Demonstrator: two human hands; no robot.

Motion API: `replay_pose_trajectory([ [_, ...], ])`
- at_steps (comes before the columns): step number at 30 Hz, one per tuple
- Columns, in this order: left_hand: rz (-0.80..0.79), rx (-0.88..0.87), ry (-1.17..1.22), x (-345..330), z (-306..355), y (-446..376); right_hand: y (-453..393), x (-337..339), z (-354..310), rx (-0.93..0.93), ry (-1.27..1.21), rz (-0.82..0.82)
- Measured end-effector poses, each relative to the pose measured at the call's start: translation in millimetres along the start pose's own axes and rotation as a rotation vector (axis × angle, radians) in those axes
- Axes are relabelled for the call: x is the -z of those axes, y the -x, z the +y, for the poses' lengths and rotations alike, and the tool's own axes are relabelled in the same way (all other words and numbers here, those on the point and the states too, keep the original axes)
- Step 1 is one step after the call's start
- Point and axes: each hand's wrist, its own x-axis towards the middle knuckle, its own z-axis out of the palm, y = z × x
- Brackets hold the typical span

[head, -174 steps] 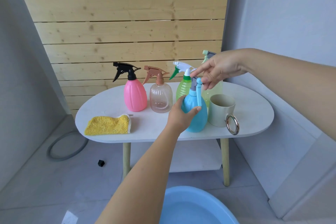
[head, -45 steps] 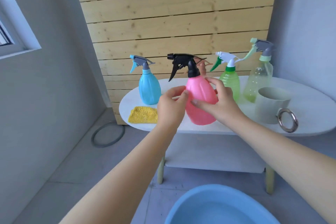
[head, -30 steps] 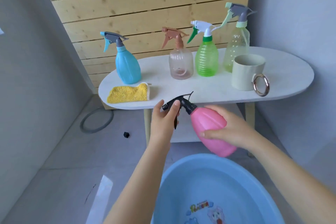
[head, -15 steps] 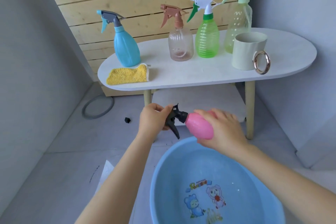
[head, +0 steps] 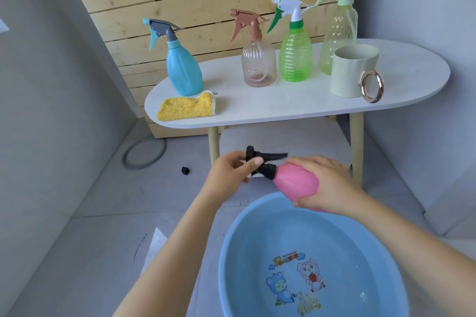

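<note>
A pink spray bottle [head: 293, 183] lies on its side in the air, just past the far rim of a blue basin [head: 231, 260] that stands on the floor. My right hand [head: 324, 185] grips the pink body from the right. My left hand [head: 231, 172] grips its black trigger head [head: 265, 162], thumb on top. The basin has cartoon pictures on its bottom and a little water.
A white oval table [head: 296, 105] carries a blue spray bottle [head: 183, 69], a brown-topped clear bottle [head: 257, 64], a green bottle [head: 295, 56], a pale yellow bottle [head: 337, 36], a cream mug [head: 353, 74] and a yellow cloth [head: 185, 110]. A grey hose ring [head: 144, 154] lies on the floor.
The pink bottle has come off the table and down over the basin, tilted onto its side. Since half a second ago the black head has turned in my left hand.
</note>
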Motion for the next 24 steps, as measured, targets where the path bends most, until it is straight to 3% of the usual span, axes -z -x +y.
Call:
replay_pose_trajectory([
  [2,0.138,0.068,-0.111,-3,-3,-4,2,-3,-2,0.068,0.035,0.024],
  [4,0.198,0.148,-0.041,-5,-1,-5,4,-4,-3,0.106,0.035,0.056],
  [7,0.115,0.199,0.290,-9,3,-2,2,-1,-2,0.096,0.063,0.082],
  [9,0.023,0.132,0.399,-9,0,0,1,1,2,0.056,0.045,0.098],
  [13,-0.204,-0.002,0.249,1,-2,2,0,1,13,0.022,-0.018,0.102],
  [15,-0.236,-0.032,0.128,5,-1,2,0,2,16,0.025,-0.083,0.085],
  [20,0.034,-0.132,-0.121,-1,0,-4,2,1,18,0.053,-0.147,0.061],
  [24,0.085,-0.115,-0.272,0,-3,-8,3,-1,21,0.050,-0.160,0.069],
])
